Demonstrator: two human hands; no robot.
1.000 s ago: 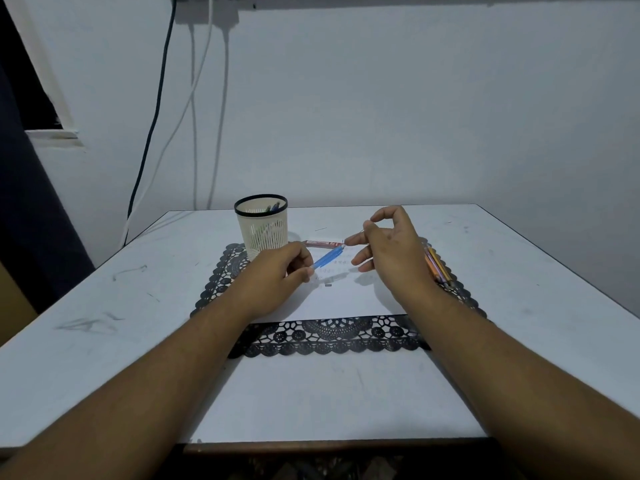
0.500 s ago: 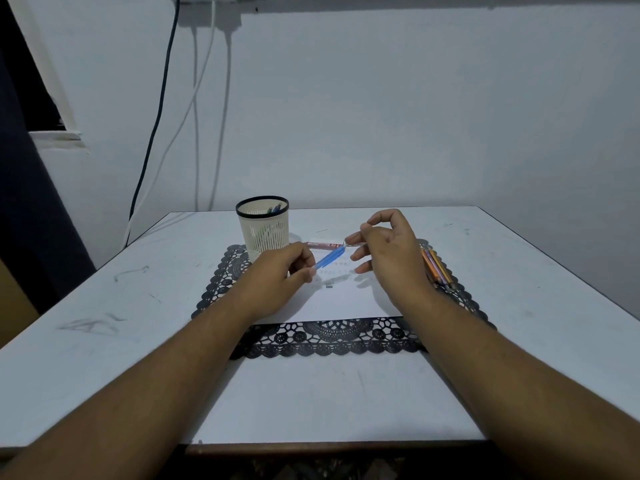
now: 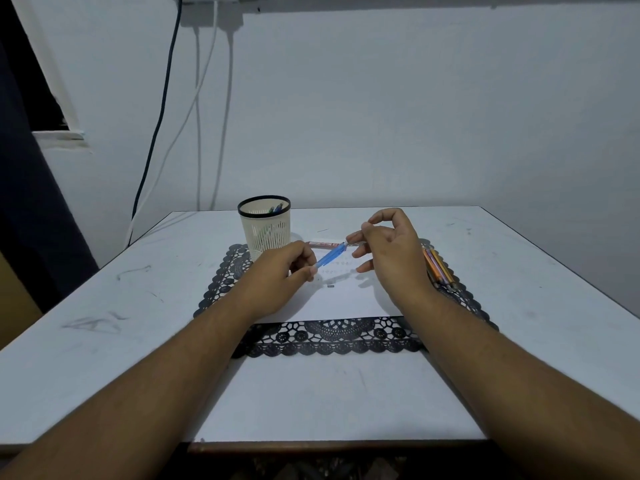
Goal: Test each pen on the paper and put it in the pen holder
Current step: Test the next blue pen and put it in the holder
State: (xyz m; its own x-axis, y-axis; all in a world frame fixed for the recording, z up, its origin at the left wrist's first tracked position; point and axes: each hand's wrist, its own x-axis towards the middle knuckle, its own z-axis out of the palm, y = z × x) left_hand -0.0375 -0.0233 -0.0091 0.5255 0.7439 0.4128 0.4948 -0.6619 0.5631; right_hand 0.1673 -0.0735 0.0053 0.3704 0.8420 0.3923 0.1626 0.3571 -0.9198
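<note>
1. Paper (image 3: 341, 296): faint rows of small pen marks near its far edge, too small to read.
2. Red pen (image 3: 323, 244) lying at far edge of paper: white print along barrel, illegible.
3. No other text, brand, no. or sign readable.

A plain home room: a scuffed white table (image 3: 104, 306), lace placemat (image 3: 329, 337) (black), cables (image 3: 162, 98) down the wall.
</note>
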